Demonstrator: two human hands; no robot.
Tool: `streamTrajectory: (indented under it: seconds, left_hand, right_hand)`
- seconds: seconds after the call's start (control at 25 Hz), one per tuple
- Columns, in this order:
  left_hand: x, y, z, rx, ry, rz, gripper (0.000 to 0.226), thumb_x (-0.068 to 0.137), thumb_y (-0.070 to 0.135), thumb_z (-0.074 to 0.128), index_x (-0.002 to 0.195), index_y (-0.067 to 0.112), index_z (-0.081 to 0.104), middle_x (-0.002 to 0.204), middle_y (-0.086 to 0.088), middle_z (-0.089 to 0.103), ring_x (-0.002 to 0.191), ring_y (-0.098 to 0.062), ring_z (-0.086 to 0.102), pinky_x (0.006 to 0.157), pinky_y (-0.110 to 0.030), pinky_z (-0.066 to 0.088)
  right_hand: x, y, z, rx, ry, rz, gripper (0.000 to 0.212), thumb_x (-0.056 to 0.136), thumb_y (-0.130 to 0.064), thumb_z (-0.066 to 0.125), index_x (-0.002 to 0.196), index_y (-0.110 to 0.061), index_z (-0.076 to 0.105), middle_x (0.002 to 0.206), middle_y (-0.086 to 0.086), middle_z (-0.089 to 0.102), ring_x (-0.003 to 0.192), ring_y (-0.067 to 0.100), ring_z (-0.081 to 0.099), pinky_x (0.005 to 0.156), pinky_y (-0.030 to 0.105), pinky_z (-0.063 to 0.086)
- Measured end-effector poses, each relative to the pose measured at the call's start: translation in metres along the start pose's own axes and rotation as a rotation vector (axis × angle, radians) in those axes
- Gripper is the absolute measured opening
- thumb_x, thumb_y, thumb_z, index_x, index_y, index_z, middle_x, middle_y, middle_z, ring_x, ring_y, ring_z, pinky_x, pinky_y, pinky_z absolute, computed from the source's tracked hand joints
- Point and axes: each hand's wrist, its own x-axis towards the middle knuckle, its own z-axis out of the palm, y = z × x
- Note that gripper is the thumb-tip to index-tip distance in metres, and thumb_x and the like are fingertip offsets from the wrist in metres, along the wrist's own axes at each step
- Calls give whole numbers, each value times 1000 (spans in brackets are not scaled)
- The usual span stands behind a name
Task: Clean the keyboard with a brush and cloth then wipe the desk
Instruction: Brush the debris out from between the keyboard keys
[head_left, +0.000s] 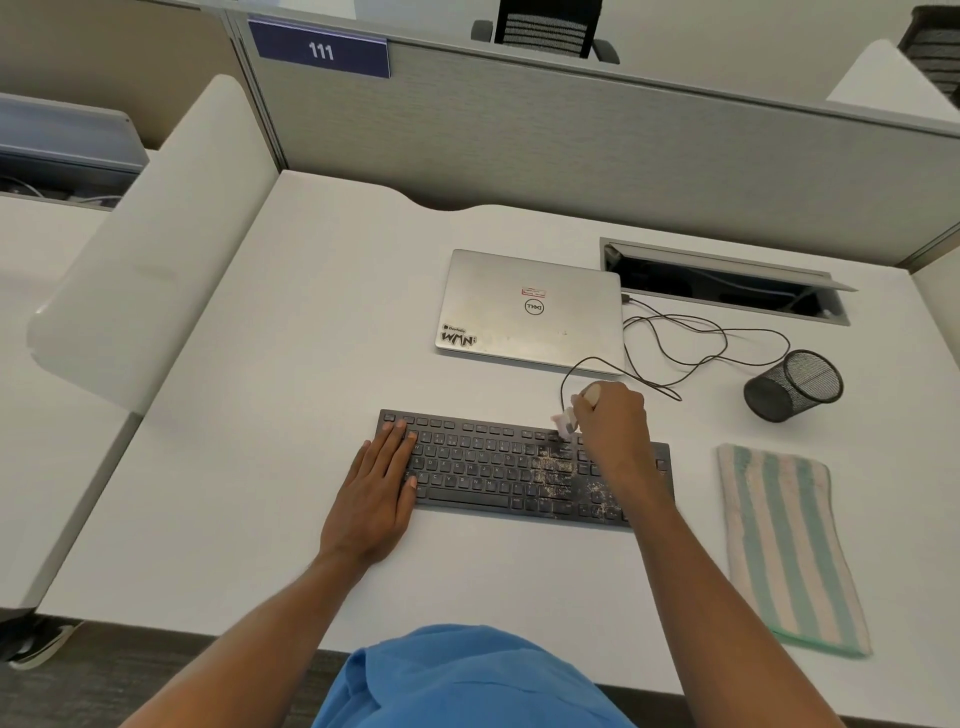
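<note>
Just one keyboard (493, 467); one cloth (789, 545) — right hand (615, 421) grips one brush (565, 423).

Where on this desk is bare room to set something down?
Largest free patch: the desk left of the keyboard and laptop, up to the white side panel. A bare strip also lies between keyboard and near edge. Crowded: right side, with cable loops, mesh cup and striped cloth.
</note>
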Motion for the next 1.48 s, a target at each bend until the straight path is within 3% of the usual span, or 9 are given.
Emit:
streamTrajectory:
  seconds: [0.24,0.4,0.6,0.8,0.96,1.08,1.2,1.28,1.48]
  left_hand:
    - [0,1,-2,1,4,3,62,109,35,32,167,14,26,176,0,18,164,-14,7,132,-42,13]
    - [0,2,-3,0,0,-5,62,109,36,32,168,16,25,176,1,17,163,-12,6,133,-38,10]
    - [-1,3,-4,-6,-2,-9,63,109,37,31,168,16,25,176,2,16,163,-12,5,132,-34,6]
    - [0,1,-2,2,1,-7,62,109,36,32,168,16,25,176,1,17,164,-13,6,132,-40,13]
    - [-1,1,-1,1,1,-8,63,109,37,31,168,16,25,176,1,17,163,-13,6,132,-40,13]
    - [0,3,-2,1,8,-6,62,109,37,32,167,15,26,176,1,18,163,-12,7,132,-37,10]
    - [0,3,-3,1,6,-6,63,109,37,31,167,16,26,176,2,17,163,-12,6,132,-37,10]
    - [0,3,-3,-1,8,-3,63,109,36,32,167,16,26,176,2,16,163,-12,6,132,-36,9]
    - [0,2,-2,-1,7,-4,63,108,36,31,167,15,27,176,1,17,163,-13,7,132,-38,12]
  right_hand:
    - [-6,2,3,-103,-95,-13,29,100,-14,58,81,6,68,60,4,57,50,7,50,41,14,31]
    - [-10,-20,4,9,-265,-143,17,99,-5,58,96,7,69,85,11,69,56,-2,52,46,2,37]
    - [-12,-33,26,76,-398,-161,18,98,4,54,98,10,71,81,9,62,44,-20,51,43,1,36]
    - [-1,2,7,85,-297,44,18,99,-2,53,96,3,70,66,-4,57,44,0,55,39,3,36]
    - [14,17,-2,289,-217,263,11,89,-11,59,84,-2,62,76,12,63,51,7,60,51,22,56]
    - [11,-3,10,297,-265,145,10,96,-4,60,91,3,64,83,23,63,61,23,66,49,19,56]
    - [-4,-21,28,120,-303,-19,13,98,-9,59,94,-4,70,80,2,67,62,1,62,50,7,45]
    - [-6,-17,36,76,-299,-62,16,98,-10,56,96,-9,72,86,1,67,68,5,61,50,9,39]
    - [7,6,23,141,-262,111,17,95,6,54,84,5,68,71,10,61,51,8,59,46,12,50]
